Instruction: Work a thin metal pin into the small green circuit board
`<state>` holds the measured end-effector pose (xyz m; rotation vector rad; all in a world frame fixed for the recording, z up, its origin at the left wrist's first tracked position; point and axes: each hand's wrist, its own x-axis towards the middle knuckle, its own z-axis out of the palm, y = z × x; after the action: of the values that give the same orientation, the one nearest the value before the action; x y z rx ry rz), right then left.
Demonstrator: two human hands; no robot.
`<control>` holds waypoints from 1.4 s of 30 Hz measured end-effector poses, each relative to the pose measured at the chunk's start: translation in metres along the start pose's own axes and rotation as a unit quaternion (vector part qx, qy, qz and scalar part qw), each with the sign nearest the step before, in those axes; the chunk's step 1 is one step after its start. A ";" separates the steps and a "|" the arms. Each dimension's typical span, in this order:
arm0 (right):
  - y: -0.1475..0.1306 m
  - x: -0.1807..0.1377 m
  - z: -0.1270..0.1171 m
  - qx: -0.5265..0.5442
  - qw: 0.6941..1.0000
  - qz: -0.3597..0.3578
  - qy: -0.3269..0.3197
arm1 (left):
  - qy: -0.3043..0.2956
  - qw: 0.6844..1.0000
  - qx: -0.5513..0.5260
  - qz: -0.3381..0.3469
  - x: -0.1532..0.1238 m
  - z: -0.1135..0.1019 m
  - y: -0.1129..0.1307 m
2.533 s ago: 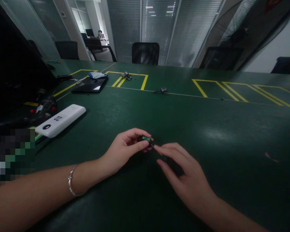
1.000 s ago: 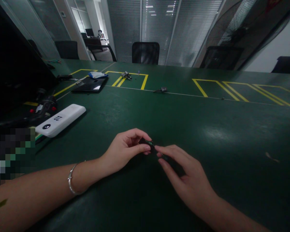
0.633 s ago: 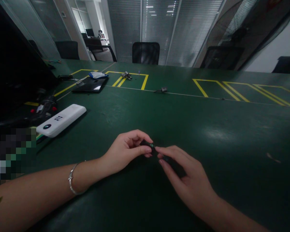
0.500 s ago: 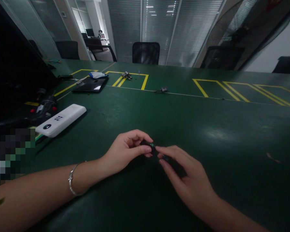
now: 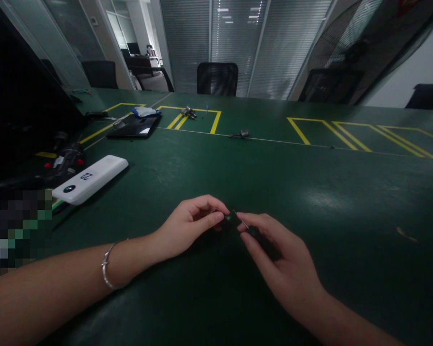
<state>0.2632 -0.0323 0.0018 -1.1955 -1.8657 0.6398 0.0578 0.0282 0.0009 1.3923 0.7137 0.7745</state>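
Note:
Low over the green table [image 5: 216, 163], my left hand [image 5: 191, 226] pinches a small dark piece with a green patch [image 5: 228, 218] between thumb and fingers. Most of that piece is hidden by the fingertips, and its kind does not show. My right hand [image 5: 285, 264] is closed around a thin tool with a metal shaft [image 5: 243, 224] and a dark handle, which looks like a small screwdriver. Its tip points up and left, beside the small piece with a slight gap. The palm and fingers cover much of the handle.
To the left lies a white power bank-like block [image 5: 94, 179] marked 22, with dark gear [image 5: 67, 156] behind it. Farther back are a black flat case [image 5: 135, 126], a blue-and-white packet [image 5: 145, 112], metal parts [image 5: 188, 113] and a small motor-like part [image 5: 243, 134].
My right hand has drawn the tool slightly back from the small piece, baring its metal shaft. My left hand has shifted only slightly and still grips the piece.

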 end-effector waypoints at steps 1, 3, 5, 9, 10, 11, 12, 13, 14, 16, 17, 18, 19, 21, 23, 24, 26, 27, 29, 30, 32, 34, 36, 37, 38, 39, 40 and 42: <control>0.001 0.000 0.000 0.001 1.000 0.002 0.006 | -0.021 0.998 0.051 0.012 -0.001 0.000 0.001; 0.002 0.001 0.001 0.005 1.000 0.009 0.011 | -0.065 0.981 0.176 0.052 -0.002 0.000 0.002; 0.005 0.001 0.003 0.012 1.000 0.015 0.011 | -0.100 0.949 0.285 0.093 -0.003 0.000 0.003; 0.008 0.001 0.005 0.028 0.999 0.020 0.010 | -0.118 0.919 0.354 0.131 -0.003 0.001 0.004; 0.008 0.001 0.005 0.029 0.999 0.022 0.009 | -0.117 0.916 0.360 0.134 -0.003 0.001 0.004; 0.008 0.001 0.005 0.030 0.999 0.024 0.008 | -0.118 0.913 0.366 0.136 -0.002 0.000 0.004; 0.007 0.001 0.005 0.031 0.999 0.026 0.007 | -0.120 0.910 0.373 0.135 -0.002 0.000 0.004; 0.007 0.001 0.005 0.031 0.999 0.027 0.007 | -0.123 0.908 0.378 0.133 -0.002 0.000 0.004; 0.006 0.002 0.005 0.030 0.999 0.029 0.006 | -0.124 0.907 0.381 0.131 -0.002 0.000 0.004; 0.006 0.003 0.005 0.027 0.999 0.035 0.001 | -0.119 0.909 0.378 0.130 -0.002 0.000 0.003; 0.005 0.004 0.005 0.025 0.999 0.040 -0.002 | -0.115 0.911 0.373 0.131 -0.003 0.000 0.003; 0.005 0.005 0.005 0.021 0.999 0.045 -0.006 | -0.109 0.914 0.369 0.132 -0.003 0.001 0.004; 0.006 0.005 0.005 0.017 0.999 0.050 -0.009 | -0.101 0.916 0.366 0.131 -0.003 0.001 0.004; 0.006 0.005 0.005 0.004 0.998 0.059 -0.022 | -0.081 0.916 0.373 0.120 -0.004 0.002 0.005; 0.007 0.004 0.005 -0.015 0.997 0.066 -0.040 | -0.062 0.909 0.397 0.107 -0.005 0.003 0.006; 0.007 0.003 0.005 -0.023 0.996 0.069 -0.053 | -0.055 0.903 0.413 0.104 -0.005 0.004 0.007; 0.007 0.002 0.005 -0.036 0.994 0.069 -0.077 | -0.054 0.889 0.443 0.103 -0.006 0.006 0.009; 0.007 0.002 0.005 -0.040 0.993 0.066 -0.088 | -0.058 0.882 0.456 0.102 -0.006 0.007 0.010; 0.006 0.002 0.005 -0.048 0.992 0.061 -0.104 | -0.066 0.872 0.475 0.097 -0.006 0.008 0.011; 0.005 0.003 0.005 -0.051 0.991 0.060 -0.108 | -0.069 0.868 0.484 0.093 -0.006 0.009 0.011; 0.004 0.005 0.006 -0.055 0.990 0.065 -0.114 | -0.071 0.859 0.500 0.083 -0.006 0.010 0.012; 0.003 0.006 0.006 -0.057 0.988 0.072 -0.121 | -0.072 0.850 0.516 0.075 -0.006 0.010 0.012; 0.004 0.006 0.007 -0.060 0.987 0.077 -0.126 | -0.075 0.842 0.531 0.069 -0.005 0.010 0.012; 0.004 0.006 0.007 -0.061 0.987 0.078 -0.125 | -0.076 0.838 0.536 0.066 -0.005 0.011 0.012; 0.005 0.005 0.007 -0.062 0.987 0.080 -0.124 | -0.078 0.836 0.540 0.064 -0.005 0.011 0.012; 0.005 0.005 0.007 -0.062 0.987 0.082 -0.122 | -0.080 0.836 0.539 0.063 -0.005 0.011 0.012; 0.006 0.004 0.008 -0.060 0.987 0.085 -0.120 | -0.081 0.838 0.535 0.064 -0.005 0.011 0.012; 0.006 0.004 0.008 -0.053 0.988 0.089 -0.115 | -0.076 0.849 0.518 0.069 -0.005 0.010 0.011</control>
<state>0.2591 -0.0263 -0.0059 -1.4206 -2.0190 0.8152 0.0626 0.0183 0.0127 2.4738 0.9656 0.3414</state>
